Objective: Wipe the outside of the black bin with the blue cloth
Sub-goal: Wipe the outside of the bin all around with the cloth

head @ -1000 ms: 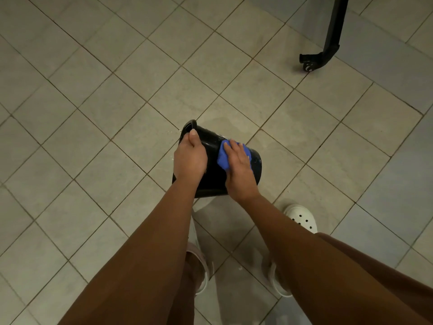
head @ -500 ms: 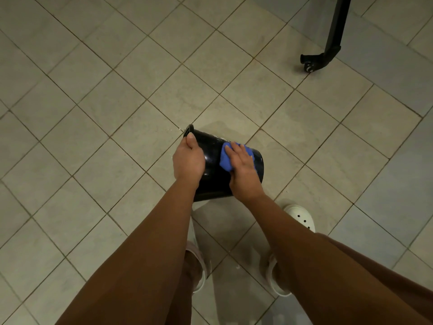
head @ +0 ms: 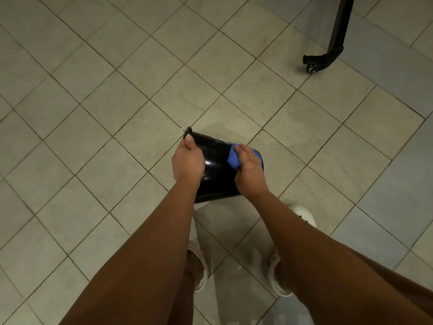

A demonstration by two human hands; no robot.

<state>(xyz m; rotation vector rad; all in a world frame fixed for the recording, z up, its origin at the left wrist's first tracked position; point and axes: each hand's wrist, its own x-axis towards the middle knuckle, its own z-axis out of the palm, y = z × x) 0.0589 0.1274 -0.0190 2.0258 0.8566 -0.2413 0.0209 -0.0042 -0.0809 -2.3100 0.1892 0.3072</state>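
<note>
Right hand (head: 249, 171), clutching the blue cloth (head: 232, 158), has slid toward the black bin (head: 216, 177)'s base; left hand (head: 187, 161) grips the rim (head: 188, 132). Mid-wipe; the next move likely calls for rotating the bin to unwiped sides.

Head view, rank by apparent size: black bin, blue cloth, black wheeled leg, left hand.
1. black bin
2. left hand and black wheeled leg look alike; the leg sits farther, so unranked
3. blue cloth, mostly covered by the right hand

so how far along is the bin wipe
Done: the upper side of the black bin near the left hand looks glossy, possibly wiped. In hand: the left hand grips the rim while the right hand holds the blue cloth against the wall near the base end. Left: the underside and far side are hidden, so likely more.
</note>
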